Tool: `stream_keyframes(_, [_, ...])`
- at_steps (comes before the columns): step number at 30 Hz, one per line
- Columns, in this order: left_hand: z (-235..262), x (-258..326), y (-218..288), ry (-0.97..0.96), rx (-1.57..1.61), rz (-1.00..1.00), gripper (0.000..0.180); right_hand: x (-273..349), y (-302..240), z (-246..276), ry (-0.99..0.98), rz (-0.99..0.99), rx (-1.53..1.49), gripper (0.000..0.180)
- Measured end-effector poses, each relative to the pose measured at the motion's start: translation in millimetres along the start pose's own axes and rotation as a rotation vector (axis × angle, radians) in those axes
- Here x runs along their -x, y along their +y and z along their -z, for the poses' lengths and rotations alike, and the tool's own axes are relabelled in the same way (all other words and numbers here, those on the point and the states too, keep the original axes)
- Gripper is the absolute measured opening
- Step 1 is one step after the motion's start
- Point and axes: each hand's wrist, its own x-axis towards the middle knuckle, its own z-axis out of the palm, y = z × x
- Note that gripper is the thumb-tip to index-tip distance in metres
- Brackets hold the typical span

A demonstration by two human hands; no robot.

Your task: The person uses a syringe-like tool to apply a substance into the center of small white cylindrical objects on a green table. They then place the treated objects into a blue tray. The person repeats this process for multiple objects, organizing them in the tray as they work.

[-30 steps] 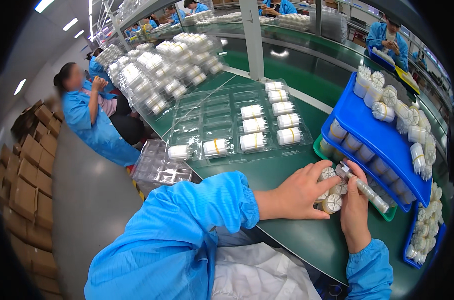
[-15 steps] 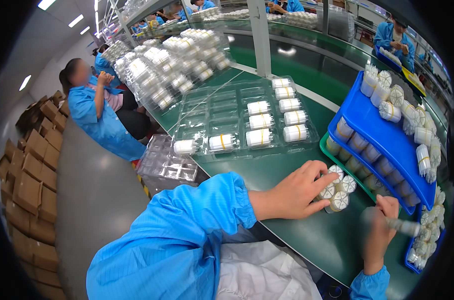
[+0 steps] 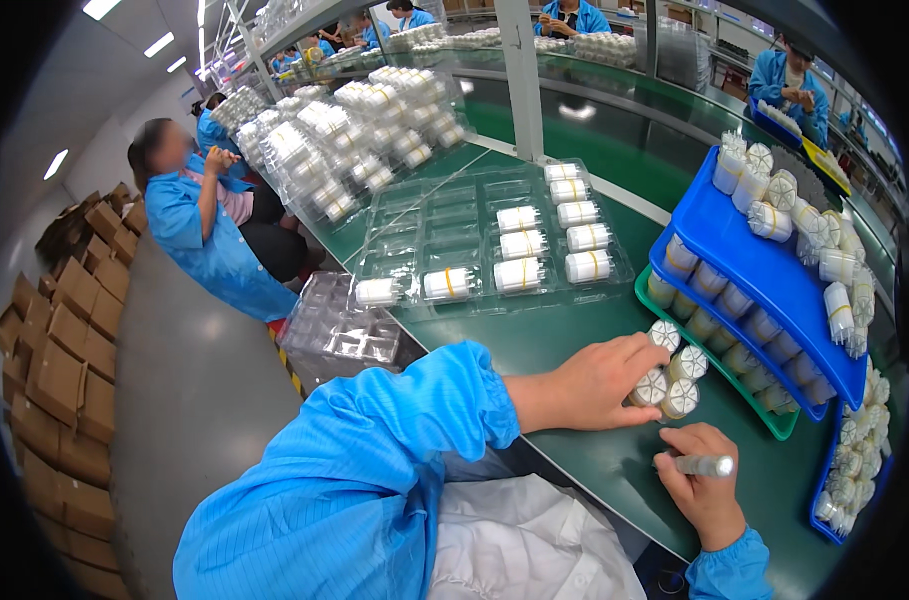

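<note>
And here's the L hand [image 3: 606, 388], reaching in over the dark green counter [image 3: 564, 480], thumb and fingers curved round the left side of a cluster of four short white cylinders w/ ribbed round ends [image 3: 680, 399]; fingers look to be touching, but can't tell if they're actually gripping. The cluster sits btwn the counter's front edge and the green plastic tray [image 3: 783, 432], round ends facing up.

Over to the R hand [image 3: 702, 488]: clenched on a slim, pale translucent rod [image 3: 704, 465], held low nr the front edge, just off the cluster, blunt end pointing right.

Up on the counter's right side, blue plastic trays [image 3: 759, 265] stand stacked over the green one, w/ more white cylinders in them. Toward the counter's left corner, a clear plastic compartment tray [image 3: 446, 222] lies flat: full right-hand column, three cyls in the next, one each in the other two, all of those in the front row. Beyond it, loaded clear trays [image 3: 319, 150] pile up. Co-worker in a blue smock [image 3: 212, 245] sits past the left edge, hands raised.
</note>
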Motion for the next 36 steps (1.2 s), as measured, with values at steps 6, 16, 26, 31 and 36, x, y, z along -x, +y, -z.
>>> stream_keyframes(6, [-8, -2, -4, -0.072, 0.023, -0.161, 0.055, -2, 6, -1, 0.055, -0.025, 0.076, 0.024])
stream_keyframes(16, [-2, -4, 0, -0.263, 0.165, -0.145, 0.059, -6, 8, 4, 0.157, -0.077, 0.152, 0.016])
stream_keyframes(26, [-4, -2, -1, -0.270, 0.180, -0.187, 0.063, -1, 8, 5, 0.142, -0.112, 0.082, 0.013])
stream_keyframes(31, [-2, 0, 1, -0.265, 0.171, -0.163, 0.066, 1, 9, -2, 0.125, -0.144, 0.011, 0.018])
stream_keyframes(36, [2, 0, 4, -0.323, 0.157, -0.104, 0.067, 4, 10, -3, 0.116, -0.240, -0.041, 0.021])
